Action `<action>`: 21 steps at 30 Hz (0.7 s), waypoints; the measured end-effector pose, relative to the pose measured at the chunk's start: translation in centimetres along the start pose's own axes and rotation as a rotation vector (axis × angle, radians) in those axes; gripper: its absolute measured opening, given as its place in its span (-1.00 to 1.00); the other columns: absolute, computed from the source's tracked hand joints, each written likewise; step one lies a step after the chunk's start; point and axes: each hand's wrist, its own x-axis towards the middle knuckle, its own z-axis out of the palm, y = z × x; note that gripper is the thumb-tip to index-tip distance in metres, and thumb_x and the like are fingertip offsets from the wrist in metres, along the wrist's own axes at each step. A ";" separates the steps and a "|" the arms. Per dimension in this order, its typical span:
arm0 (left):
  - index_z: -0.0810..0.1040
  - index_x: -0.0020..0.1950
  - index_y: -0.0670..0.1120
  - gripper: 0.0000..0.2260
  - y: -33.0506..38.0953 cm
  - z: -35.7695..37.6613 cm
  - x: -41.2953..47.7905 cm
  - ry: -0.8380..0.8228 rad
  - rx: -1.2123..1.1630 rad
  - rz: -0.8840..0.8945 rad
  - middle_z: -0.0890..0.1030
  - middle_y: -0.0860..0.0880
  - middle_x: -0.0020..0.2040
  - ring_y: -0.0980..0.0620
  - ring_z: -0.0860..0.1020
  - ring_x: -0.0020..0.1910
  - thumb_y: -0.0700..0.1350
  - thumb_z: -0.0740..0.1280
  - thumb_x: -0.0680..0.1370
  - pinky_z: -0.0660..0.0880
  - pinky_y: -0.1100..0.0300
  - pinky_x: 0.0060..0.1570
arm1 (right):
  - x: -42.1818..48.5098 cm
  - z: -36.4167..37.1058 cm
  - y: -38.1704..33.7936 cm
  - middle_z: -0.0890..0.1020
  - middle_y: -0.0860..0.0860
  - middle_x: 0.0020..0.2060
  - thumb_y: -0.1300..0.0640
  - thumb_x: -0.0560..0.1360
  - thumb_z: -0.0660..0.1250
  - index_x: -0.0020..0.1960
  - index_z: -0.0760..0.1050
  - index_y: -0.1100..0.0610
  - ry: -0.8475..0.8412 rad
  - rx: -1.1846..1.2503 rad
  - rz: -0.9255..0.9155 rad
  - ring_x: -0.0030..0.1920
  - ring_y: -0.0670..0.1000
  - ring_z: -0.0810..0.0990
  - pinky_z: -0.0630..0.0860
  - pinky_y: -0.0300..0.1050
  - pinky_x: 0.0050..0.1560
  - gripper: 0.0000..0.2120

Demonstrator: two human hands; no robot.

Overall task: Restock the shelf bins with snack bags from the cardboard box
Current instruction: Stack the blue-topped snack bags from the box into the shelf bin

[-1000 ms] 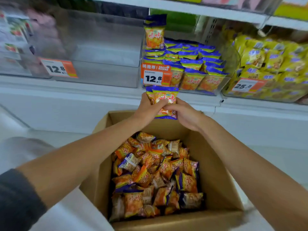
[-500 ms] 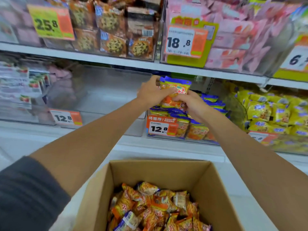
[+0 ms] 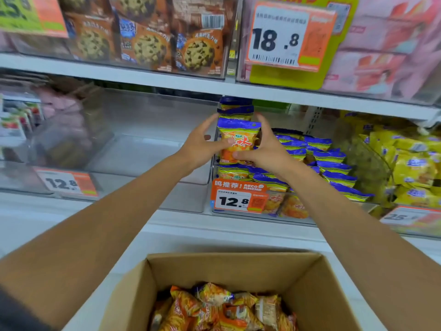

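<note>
The snack bag (image 3: 238,139), orange with a blue top, is held upright at the front left corner of the bin (image 3: 338,204), above the layer of bags already lying there. Both hands grasp it. The left hand (image 3: 202,149) has its thumb on the front face and its fingers spread up along the left edge. The right hand (image 3: 267,151) clasps the right side with its thumb across the lower front.

The main risk is, I think, the stack itself. Just behind the held bag stand more upright bags (image 3: 235,108), reaching almost to the shelf board (image 3: 167,82) above. If the new bag is let go while leaning, the slippery film could let it slide forward over the bin's low front wall, past the price tag (image 3: 236,199), and drop towards the cardboard box (image 3: 238,263) or the floor. A push that is too firm could tip the tall bags backwards or sideways onto the slanted rows (image 3: 329,158) to the right and spoil their order.

The bag is puffed with air, so squeezing it to wedge it in could crush its contents or burst a seam. On the left the bag sits close to the wall shared with the transparent neighbouring bin (image 3: 143,144), and a careless release could send it over into the wrong compartment. Many loose bags (image 3: 214,304) wait in the box, and headroom under the shelf board looks tight, so this corner may not take much more.
</note>
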 end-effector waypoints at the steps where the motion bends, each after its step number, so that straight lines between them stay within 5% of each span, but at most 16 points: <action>1: 0.29 0.51 0.10 -0.40 -0.1 0.2 0.0 -0.006 -0.016 0.026 0.30 -0.03 0.50 -0.08 0.37 0.40 -0.05 0.44 0.52 0.47 0.01 0.26 | 0.1 0.0 0.0 0.51 -0.08 0.13 0.26 0.41 0.50 0.54 0.02 -0.05 0.001 0.043 0.025 -0.01 -0.18 0.54 0.49 -0.42 -0.20 -0.09; 5: 0.52 0.31 0.02 -0.68 0.1 0.9 -0.3 -0.009 -0.022 0.038 0.51 -0.05 0.33 -0.06 0.47 0.30 -0.06 0.39 0.56 0.54 0.04 0.17 | 0.2 0.3 0.1 0.52 -0.17 -0.05 0.19 0.56 0.34 0.47 0.18 0.04 0.073 0.208 0.123 -0.21 -0.24 0.52 0.43 -0.48 -0.40 -0.45; 8: 0.47 0.30 0.06 -0.70 0.3 1.3 -0.7 0.015 -0.050 0.075 0.52 0.04 0.22 0.05 0.55 0.14 -0.12 0.36 0.58 0.56 0.32 -0.10 | 0.1 0.3 0.5 0.53 -0.18 0.06 0.14 0.57 0.33 0.53 0.11 0.08 0.054 0.198 0.127 -0.20 -0.27 0.51 0.46 -0.41 -0.32 -0.38; 10: 0.36 0.30 0.18 -0.59 0.4 1.3 -0.8 0.027 -0.095 0.119 0.49 0.07 0.20 0.08 0.57 0.08 -0.18 0.37 0.57 0.60 0.29 -0.16 | -0.2 0.0 0.3 0.48 -0.11 0.23 0.13 0.56 0.36 0.56 0.04 0.03 0.059 0.196 0.119 -0.12 -0.24 0.50 0.47 -0.40 -0.31 -0.30; 12: 0.39 0.33 0.11 -0.61 0.4 1.4 -0.6 0.014 -0.096 0.123 0.46 -0.05 0.32 -0.04 0.57 0.18 -0.20 0.36 0.57 0.64 0.17 -0.09 | -0.5 0.2 0.4 0.46 -0.15 0.13 0.16 0.53 0.39 0.54 0.07 -0.01 0.147 0.093 0.002 -0.04 -0.18 0.53 0.52 -0.40 -0.30 -0.29; 16: 0.42 0.43 -0.05 -0.59 0.4 1.3 -0.7 0.025 -0.047 0.062 0.44 -0.08 0.34 -0.05 0.56 0.20 -0.18 0.34 0.59 0.61 0.24 -0.11 | -0.4 1.4 1.2 0.51 0.02 0.26 0.15 0.56 0.35 0.46 0.29 0.04 0.202 -0.109 -0.165 0.19 0.04 0.56 0.61 0.02 0.09 -0.50; 19: 0.24 0.53 0.01 -0.46 1.1 1.0 -1.9 0.033 -0.051 0.078 0.40 0.04 0.27 0.15 0.44 0.21 -0.21 0.33 0.59 0.58 0.26 -0.04 | -0.7 1.1 0.8 0.46 0.06 0.35 0.08 0.57 0.34 0.53 0.20 0.03 0.192 -0.144 -0.146 0.30 0.03 0.47 0.51 0.01 0.26 -0.41; 21: 0.19 0.55 0.00 -0.39 1.6 1.1 -2.7 0.066 -0.018 0.096 0.39 0.11 0.23 0.05 0.37 0.31 -0.23 0.36 0.57 0.55 0.09 0.10 | -1.3 0.6 0.6 0.36 0.07 0.44 -0.01 0.56 0.33 0.58 0.06 0.00 0.198 -0.231 -0.149 0.42 0.03 0.35 0.34 -0.13 0.37 -0.31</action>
